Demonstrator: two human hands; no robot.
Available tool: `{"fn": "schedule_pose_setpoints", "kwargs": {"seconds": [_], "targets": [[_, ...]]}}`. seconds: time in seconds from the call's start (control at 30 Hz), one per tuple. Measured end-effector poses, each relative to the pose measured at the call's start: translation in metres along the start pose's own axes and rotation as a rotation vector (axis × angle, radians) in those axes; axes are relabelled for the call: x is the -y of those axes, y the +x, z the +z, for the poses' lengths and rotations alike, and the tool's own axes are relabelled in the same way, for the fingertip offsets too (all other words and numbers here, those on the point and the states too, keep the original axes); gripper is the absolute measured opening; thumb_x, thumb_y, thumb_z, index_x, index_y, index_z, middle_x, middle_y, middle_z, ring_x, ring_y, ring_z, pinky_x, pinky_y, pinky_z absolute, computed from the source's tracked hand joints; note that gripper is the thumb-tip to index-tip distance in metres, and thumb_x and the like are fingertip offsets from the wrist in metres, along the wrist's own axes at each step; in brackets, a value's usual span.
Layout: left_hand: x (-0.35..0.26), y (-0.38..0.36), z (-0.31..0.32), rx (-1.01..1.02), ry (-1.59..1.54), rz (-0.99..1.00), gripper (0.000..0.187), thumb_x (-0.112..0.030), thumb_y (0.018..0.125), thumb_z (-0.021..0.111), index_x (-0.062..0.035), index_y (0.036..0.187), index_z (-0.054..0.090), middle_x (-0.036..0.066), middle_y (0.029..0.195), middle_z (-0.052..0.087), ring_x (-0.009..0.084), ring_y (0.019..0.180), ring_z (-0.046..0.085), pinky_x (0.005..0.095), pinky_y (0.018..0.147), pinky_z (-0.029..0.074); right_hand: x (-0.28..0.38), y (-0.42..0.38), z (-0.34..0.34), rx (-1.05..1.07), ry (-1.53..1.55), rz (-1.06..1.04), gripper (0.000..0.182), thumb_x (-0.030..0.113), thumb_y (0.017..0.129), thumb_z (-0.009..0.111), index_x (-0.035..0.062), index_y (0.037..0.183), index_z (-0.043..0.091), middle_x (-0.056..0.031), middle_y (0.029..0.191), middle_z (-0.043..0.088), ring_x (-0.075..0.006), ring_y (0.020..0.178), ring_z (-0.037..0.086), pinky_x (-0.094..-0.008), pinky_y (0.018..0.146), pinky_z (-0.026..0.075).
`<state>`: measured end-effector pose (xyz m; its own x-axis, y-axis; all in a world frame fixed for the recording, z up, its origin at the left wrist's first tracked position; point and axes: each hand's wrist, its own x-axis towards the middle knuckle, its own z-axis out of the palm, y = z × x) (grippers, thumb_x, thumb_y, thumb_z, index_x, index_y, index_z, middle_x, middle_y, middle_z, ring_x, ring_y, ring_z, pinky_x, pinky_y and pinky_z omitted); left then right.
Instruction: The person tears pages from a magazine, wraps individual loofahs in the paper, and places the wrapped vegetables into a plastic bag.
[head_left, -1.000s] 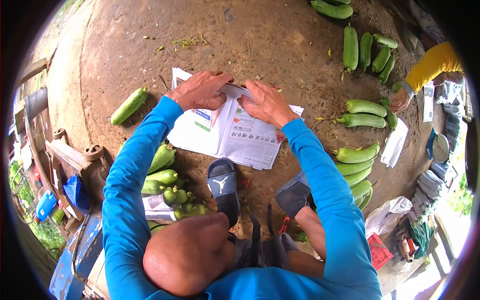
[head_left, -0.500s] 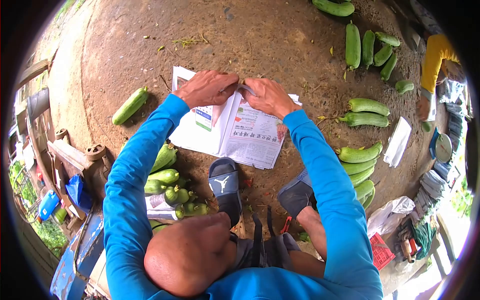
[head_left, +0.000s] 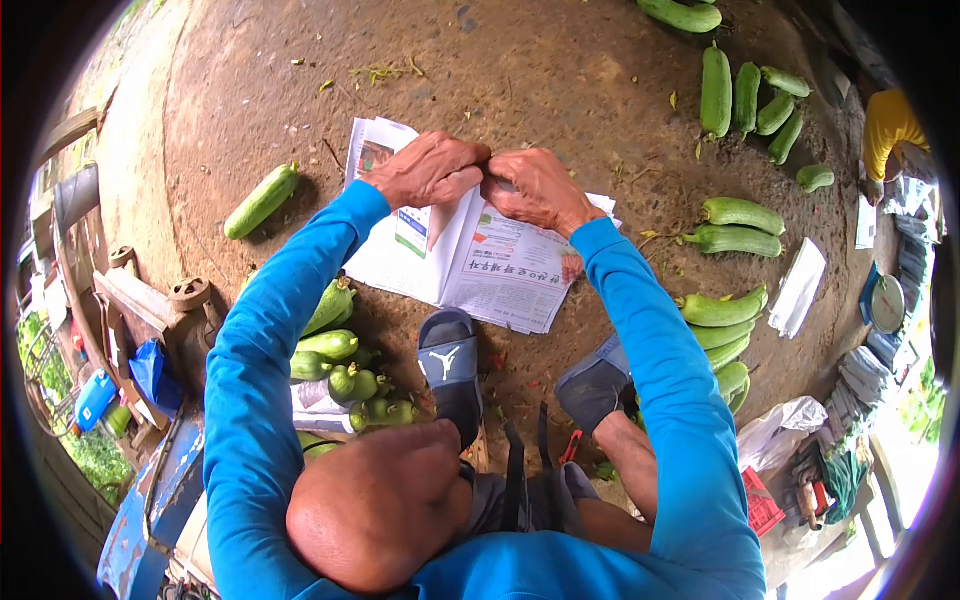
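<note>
My left hand is closed at the upper middle of an open newspaper lying on the dirt ground. Right beside it, my right hand pinches the same paper, fingers curled and nearly meeting the left. The fingers hide the gripped part of the sheet. The pages spread below the hands, with printed text and coloured pictures on them. To the left of the paper lies one long green squash. Between my left arm and my sandal is a pile of green squash.
More squash lie in groups on the right, with others farther up. Folded white paper sits near them. At the far right are a person's yellow sleeve, a round scale and a red crate.
Both hands have shifted slightly on the newspaper, the right one curling more. The paper's top left pages are lifted a little. The other person's arm has drawn back at the right.
</note>
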<state>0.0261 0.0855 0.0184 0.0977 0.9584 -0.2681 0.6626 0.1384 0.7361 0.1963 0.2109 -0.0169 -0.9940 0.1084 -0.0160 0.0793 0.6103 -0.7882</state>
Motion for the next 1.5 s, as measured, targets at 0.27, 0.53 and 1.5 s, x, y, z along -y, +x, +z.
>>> {"fn": "schedule_pose_setpoints", "kwargs": {"seconds": [0.27, 0.53, 1.5], "targets": [[0.036, 0.019, 0.027, -0.125, -0.014, 0.082, 0.038, -0.027, 0.085, 0.048, 0.0043, 0.098, 0.066, 0.025, 0.091, 0.067, 0.0441, 0.083, 0.064, 0.0473, 0.075, 0.051, -0.009, 0.0, 0.01, -0.042, -0.053, -0.001, 0.025, 0.029, 0.081, 0.063, 0.0042, 0.083, 0.061, -0.0154, 0.082, 0.066, -0.0355, 0.083, 0.065, -0.0461, 0.076, 0.051], [0.045, 0.024, -0.011, 0.304, 0.208, -0.175, 0.049, -0.042, 0.096, 0.051, -0.0049, 0.125, 0.061, 0.018, 0.131, 0.061, 0.0373, 0.121, 0.055, 0.0432, 0.104, 0.043, -0.04, 0.002, -0.018, 0.096, 0.168, 0.321, 0.027, 0.026, 0.087, 0.062, -0.0005, 0.082, 0.064, -0.0187, 0.074, 0.066, -0.0353, 0.068, 0.065, -0.0427, 0.064, 0.048], [0.066, -0.031, 0.041, -0.426, -0.819, -0.681, 0.047, -0.054, 0.085, 0.066, -0.0085, 0.094, 0.065, -0.002, 0.076, 0.053, 0.0096, 0.063, 0.045, 0.0289, 0.055, 0.037, -0.06, -0.046, -0.019, -0.249, -0.478, 0.229, 0.045, 0.021, 0.085, 0.063, 0.0007, 0.125, 0.057, -0.0135, 0.139, 0.047, -0.0357, 0.128, 0.047, -0.0463, 0.103, 0.046]]}}
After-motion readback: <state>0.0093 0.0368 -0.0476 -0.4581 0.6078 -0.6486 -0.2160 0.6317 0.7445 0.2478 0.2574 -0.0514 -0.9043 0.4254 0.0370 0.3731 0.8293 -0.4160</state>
